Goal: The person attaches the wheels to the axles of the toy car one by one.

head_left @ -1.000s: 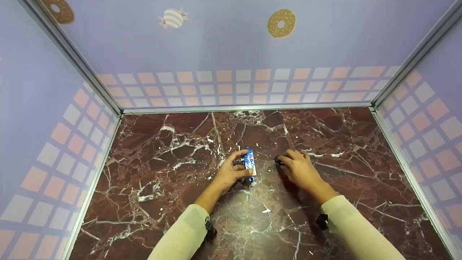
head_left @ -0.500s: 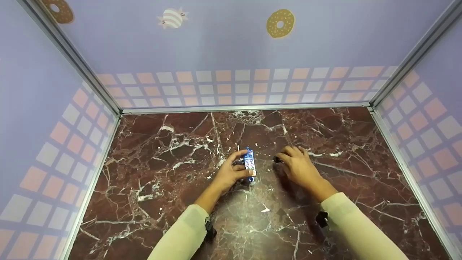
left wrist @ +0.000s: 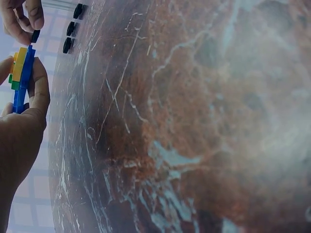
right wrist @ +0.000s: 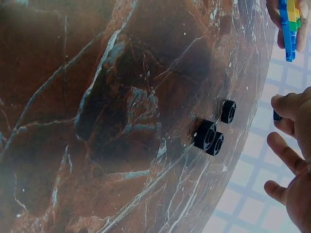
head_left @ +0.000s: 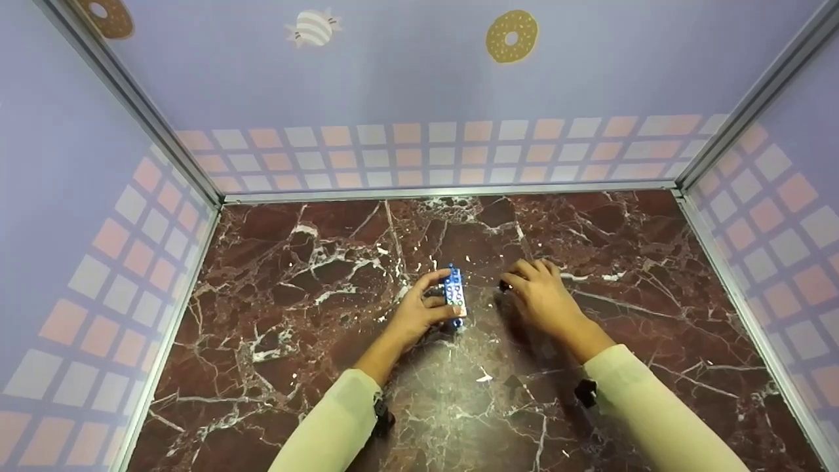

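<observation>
My left hand [head_left: 417,311] grips a blue building-block car base [head_left: 453,293] between thumb and fingers, above the table. Yellow bricks [left wrist: 19,64] and a green brick [left wrist: 15,84] sit on the base, as the left wrist view shows. To the right of it, my right hand [head_left: 543,296] pinches a small black wheel [left wrist: 35,36] between thumb and fingertips. Its other fingers are partly spread in the right wrist view. Wheel and car base are apart in the right wrist view.
Three black wheels [right wrist: 229,111] stand on the dark red marbled table [head_left: 314,393] in the right wrist view. In the head view the right hand hides them. Lilac wall panels [head_left: 419,85] with checks enclose the table at the back and both sides.
The fingers of the right hand have shifted slightly around the wheel. The left hand keeps its hold on the car base in nearly the same place.
</observation>
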Demonstrator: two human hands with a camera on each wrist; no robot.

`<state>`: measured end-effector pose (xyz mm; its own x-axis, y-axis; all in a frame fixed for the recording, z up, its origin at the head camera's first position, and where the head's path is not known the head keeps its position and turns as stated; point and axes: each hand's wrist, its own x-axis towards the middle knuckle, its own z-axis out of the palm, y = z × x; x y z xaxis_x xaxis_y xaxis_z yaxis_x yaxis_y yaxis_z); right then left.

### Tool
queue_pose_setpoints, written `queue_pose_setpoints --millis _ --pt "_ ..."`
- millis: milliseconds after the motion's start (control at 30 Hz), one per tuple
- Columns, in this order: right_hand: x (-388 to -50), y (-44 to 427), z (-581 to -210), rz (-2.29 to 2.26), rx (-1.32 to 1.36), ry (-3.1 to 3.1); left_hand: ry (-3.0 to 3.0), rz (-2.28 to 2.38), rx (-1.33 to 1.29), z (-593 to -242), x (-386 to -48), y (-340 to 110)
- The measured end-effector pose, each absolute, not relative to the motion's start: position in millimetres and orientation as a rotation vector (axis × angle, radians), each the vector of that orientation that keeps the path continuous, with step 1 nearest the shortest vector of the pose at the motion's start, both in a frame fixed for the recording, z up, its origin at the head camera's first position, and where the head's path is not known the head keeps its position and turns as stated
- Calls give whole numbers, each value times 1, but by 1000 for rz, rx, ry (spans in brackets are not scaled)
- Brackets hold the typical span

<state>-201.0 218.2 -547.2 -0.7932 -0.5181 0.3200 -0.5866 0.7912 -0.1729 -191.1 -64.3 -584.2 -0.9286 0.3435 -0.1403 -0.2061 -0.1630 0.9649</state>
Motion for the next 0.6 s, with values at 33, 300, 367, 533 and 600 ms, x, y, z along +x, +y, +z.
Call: queue_pose_setpoints --millis 33,300,367,533,600 --pt "-201 218 -547 386 857 -2726 1750 2151 156 -584 -191 -64" --pt "-201 214 -546 409 863 -2715 1752 2154 173 -586 -192 -63" --pt "-201 213 -546 428 867 -2711 1751 2155 170 -586 -192 -63" --pt "-200 208 -545 450 883 -2700 1760 2145 157 -585 -192 -62" --pt "-199 207 -544 461 890 -2700 1755 2145 149 -584 -192 -61"
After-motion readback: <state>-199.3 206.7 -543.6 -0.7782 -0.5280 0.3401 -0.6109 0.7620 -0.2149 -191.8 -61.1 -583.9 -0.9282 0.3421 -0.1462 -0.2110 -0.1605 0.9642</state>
